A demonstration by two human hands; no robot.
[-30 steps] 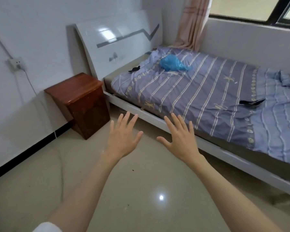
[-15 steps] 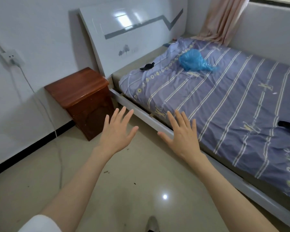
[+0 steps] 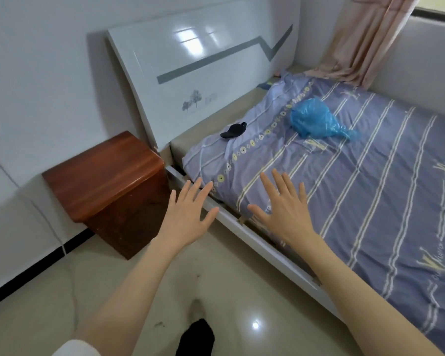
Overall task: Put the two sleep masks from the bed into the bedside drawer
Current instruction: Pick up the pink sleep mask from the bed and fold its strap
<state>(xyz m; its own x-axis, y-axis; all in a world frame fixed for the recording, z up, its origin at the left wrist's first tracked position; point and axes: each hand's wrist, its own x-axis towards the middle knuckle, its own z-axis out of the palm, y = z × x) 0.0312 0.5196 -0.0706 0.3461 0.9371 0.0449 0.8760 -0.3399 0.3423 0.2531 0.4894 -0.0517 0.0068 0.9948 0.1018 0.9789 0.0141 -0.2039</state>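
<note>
Bare skin up front: two hands out, palms down, holding nothing. Left hand (image 3: 188,217) has its fingers spread apart over the white bed rail (image 3: 244,228), and right hand (image 3: 284,210) is splayed just the same, over the near edge of the striped purple quilt (image 3: 370,201).

Moving outward, count with me. One black sleep mask (image 3: 233,130) in sight, lying at the far left corner of the bed, right where the quilt meets the bare mattress, near the glossy white headboard (image 3: 195,62). One crumpled blue plastic bag (image 3: 319,122) sits to the right of it, well apart. One red-brown bedside cabinet (image 3: 106,183) stands left of the bed against the wall, beside the headboard; I can't make out the drawer front from here. A pink curtain (image 3: 365,39) hangs in the far right corner.

Now the change: a second ago a second black mask showed far to the right on the quilt, and it has dropped out of the picture. The view has closed in on the bed head, and both hands have moved from over the floor to over the bed's edge. A dark foot (image 3: 195,337) now shows at the bottom.
</note>
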